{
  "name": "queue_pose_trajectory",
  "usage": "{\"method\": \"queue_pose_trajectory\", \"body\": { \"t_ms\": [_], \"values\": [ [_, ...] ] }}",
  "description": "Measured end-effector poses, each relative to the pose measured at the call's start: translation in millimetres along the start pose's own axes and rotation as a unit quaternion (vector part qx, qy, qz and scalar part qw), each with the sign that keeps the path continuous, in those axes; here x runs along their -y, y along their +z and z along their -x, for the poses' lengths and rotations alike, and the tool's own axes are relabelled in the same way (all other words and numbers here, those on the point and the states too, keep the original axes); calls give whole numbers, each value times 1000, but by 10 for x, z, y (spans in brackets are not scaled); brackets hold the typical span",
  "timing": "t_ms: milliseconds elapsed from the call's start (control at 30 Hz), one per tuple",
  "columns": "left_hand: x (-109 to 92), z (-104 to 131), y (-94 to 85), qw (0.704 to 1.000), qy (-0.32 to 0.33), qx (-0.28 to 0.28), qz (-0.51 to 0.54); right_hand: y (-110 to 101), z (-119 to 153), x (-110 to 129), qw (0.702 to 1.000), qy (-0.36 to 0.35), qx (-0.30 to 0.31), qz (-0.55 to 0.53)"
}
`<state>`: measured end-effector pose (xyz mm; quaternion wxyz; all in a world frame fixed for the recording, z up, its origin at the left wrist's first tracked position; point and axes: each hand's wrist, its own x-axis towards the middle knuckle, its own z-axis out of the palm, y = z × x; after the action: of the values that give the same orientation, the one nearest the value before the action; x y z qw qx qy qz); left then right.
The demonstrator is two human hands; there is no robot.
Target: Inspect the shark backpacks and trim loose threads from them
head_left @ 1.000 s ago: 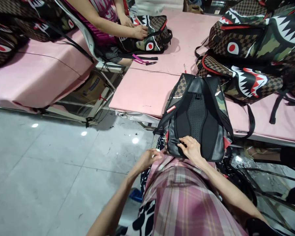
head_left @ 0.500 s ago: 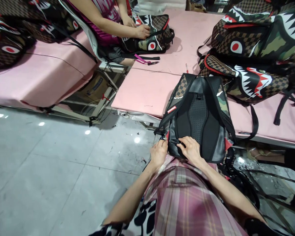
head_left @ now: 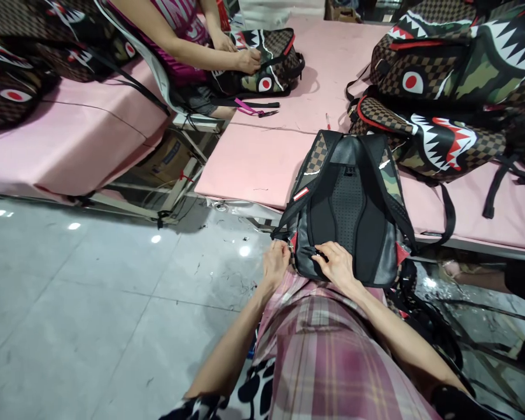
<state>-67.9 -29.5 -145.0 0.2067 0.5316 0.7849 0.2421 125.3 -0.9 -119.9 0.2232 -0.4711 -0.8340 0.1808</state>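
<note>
A black backpack (head_left: 347, 224) leans on the table's edge and my lap, its padded back and shoulder straps facing up. At its lower left side, my left hand (head_left: 276, 261) is closed in a pinch beside a red corner tab (head_left: 293, 240) and the lower strap end. What those fingers hold is too small to tell. My right hand (head_left: 336, 262) rests on the lower back panel with the fingers bent together around a small dark thing that I cannot make out. A plaid pink apron (head_left: 324, 350) covers my lap.
Several shark-print backpacks (head_left: 446, 143) lie on the pink table (head_left: 245, 169) to the right. Across it, a co-worker's hands (head_left: 247, 60) work on another backpack (head_left: 271, 76). A magenta-handled tool (head_left: 249, 108) and a red pen-like stick (head_left: 328, 121) lie nearby.
My left hand has shifted slightly left and up at the backpack's side. My right hand keeps its place on the panel. The co-worker's hand has moved a little on the other bag.
</note>
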Motion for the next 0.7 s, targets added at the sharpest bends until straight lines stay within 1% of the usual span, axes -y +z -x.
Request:
{"method": "queue_pose_trajectory", "body": {
  "t_ms": [67,133,200,233,300,367,467,567,700],
  "values": [
    [119,-77,-91,1000,-11,-12,24,-6,-10,8,1000,3,2,5],
    [223,-107,-197,999,-12,-3,50,-8,-33,33,1000,-6,8,25],
    [268,-68,-257,997,-3,12,72,-11,-76,82,997,-31,21,66],
    [261,-26,-257,997,6,17,81,-13,-103,115,994,-46,28,91],
    [197,80,-201,995,32,21,97,-25,-163,185,986,-77,35,142],
    [101,179,-104,992,61,18,105,-45,-216,244,977,-103,35,185],
    [-6,260,12,991,83,4,105,-69,-254,285,966,-135,38,219],
    [-27,259,39,991,83,-2,107,-65,-248,294,960,-150,48,231],
    [-9,211,24,990,69,13,124,-36,-235,338,956,-159,57,242]
  ]
}}
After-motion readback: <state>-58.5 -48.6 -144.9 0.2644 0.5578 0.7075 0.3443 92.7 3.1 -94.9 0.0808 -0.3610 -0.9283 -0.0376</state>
